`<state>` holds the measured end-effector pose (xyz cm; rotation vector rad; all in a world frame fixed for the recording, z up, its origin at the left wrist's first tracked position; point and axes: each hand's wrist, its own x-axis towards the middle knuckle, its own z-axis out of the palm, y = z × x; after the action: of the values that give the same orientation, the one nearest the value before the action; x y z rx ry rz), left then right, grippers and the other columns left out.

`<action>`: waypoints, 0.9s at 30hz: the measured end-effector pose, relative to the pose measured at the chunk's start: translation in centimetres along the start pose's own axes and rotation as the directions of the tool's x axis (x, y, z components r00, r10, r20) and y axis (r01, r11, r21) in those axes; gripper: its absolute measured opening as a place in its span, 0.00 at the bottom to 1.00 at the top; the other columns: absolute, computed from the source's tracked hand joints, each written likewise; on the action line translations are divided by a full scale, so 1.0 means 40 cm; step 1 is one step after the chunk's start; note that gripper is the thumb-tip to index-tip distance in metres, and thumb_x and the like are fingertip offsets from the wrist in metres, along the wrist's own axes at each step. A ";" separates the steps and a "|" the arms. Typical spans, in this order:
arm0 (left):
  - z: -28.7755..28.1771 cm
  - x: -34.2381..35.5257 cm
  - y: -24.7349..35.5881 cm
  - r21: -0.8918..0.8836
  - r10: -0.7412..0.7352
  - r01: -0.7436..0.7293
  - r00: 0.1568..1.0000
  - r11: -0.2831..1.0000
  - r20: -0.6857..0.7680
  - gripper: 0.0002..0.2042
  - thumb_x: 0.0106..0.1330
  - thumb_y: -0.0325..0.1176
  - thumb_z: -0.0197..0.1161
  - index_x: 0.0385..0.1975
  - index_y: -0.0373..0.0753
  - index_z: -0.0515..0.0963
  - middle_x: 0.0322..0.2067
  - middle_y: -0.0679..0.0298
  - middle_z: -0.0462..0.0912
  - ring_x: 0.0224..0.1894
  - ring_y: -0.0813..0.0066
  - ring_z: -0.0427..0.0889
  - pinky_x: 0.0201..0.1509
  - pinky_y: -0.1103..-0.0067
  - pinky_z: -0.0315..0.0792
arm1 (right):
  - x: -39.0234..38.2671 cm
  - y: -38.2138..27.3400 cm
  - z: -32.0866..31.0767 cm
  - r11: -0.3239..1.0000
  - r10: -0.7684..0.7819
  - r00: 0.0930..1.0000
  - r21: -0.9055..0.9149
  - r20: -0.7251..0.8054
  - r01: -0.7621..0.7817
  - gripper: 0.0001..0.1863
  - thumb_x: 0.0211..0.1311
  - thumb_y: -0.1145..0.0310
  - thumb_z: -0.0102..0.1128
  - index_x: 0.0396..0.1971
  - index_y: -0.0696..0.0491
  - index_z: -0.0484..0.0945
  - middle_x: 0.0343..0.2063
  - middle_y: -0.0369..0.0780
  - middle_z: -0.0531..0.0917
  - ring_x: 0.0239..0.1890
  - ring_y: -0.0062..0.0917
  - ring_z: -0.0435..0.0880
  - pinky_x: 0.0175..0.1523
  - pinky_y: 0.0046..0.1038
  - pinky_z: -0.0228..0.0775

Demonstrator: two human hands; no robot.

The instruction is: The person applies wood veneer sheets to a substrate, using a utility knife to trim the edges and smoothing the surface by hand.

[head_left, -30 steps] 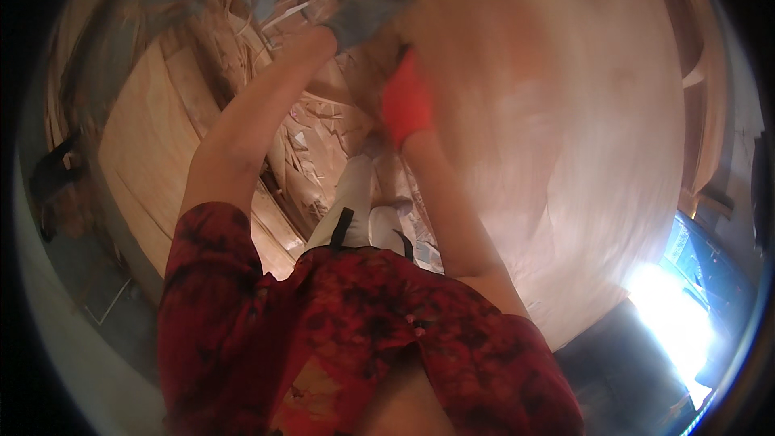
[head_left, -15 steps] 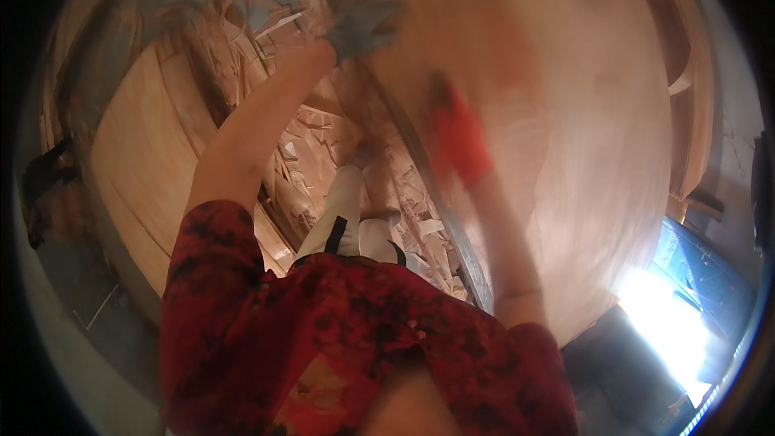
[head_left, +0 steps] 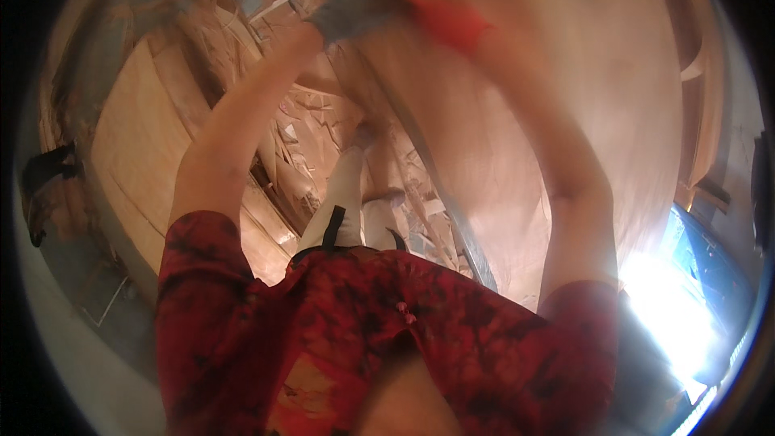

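Both hands are gloved and meet far ahead of me, over the near-left edge of a broad light-brown wooden sheet [head_left: 517,129]. My left hand [head_left: 351,6], in a grey glove, is at the sheet's dark edge [head_left: 420,141]. My right hand [head_left: 444,20], in a red glove with dark finger parts, reaches in from the right, its fingers beside or overlapping the left glove. Motion blur smears the fingers of both, so whether they hold anything cannot be made out.
Torn strips of thin wood veneer [head_left: 303,133] litter the floor around my legs [head_left: 343,202]. More curved wooden sheets [head_left: 137,129] lie at the left. Bright light glares at the lower right beside a blue panel [head_left: 698,254]. A dark object [head_left: 48,173] stands at the far left.
My right hand has swung forward and left across the sheet, up to my left hand. The left hand has shifted slightly left and stays near the sheet's edge.
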<state>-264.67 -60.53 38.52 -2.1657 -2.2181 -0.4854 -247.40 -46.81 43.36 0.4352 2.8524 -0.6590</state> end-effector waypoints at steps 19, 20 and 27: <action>-0.060 0.074 0.146 -0.240 -0.036 -0.034 0.959 0.970 -0.283 0.30 0.63 0.42 0.62 0.67 0.43 0.67 0.65 0.53 0.70 0.66 0.51 0.67 0.72 0.62 0.59 | -0.135 0.067 -0.018 0.990 0.122 0.987 0.056 0.107 -0.128 0.22 0.74 0.57 0.44 0.66 0.36 0.68 0.51 0.45 0.83 0.50 0.44 0.82 0.55 0.42 0.73; -0.046 0.084 0.177 -0.310 0.013 -0.139 0.926 0.941 -0.377 0.30 0.63 0.41 0.62 0.66 0.42 0.67 0.64 0.52 0.70 0.66 0.49 0.67 0.71 0.63 0.60 | -0.136 0.067 -0.021 0.989 0.127 0.985 0.056 0.117 -0.134 0.22 0.73 0.57 0.44 0.66 0.36 0.67 0.51 0.45 0.83 0.50 0.44 0.82 0.55 0.42 0.74; 0.098 0.088 0.188 -0.554 -0.098 -0.040 0.971 0.832 -0.218 0.34 0.60 0.44 0.68 0.64 0.37 0.66 0.61 0.48 0.71 0.63 0.47 0.69 0.68 0.60 0.64 | -0.129 0.063 -0.048 0.995 0.093 0.987 0.022 0.129 -0.097 0.23 0.70 0.65 0.43 0.65 0.38 0.69 0.50 0.46 0.83 0.49 0.43 0.83 0.55 0.41 0.75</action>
<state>-256.66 -56.22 37.17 -2.1288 -2.1633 -1.4751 -241.93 -45.03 45.31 0.5104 2.6871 -0.6846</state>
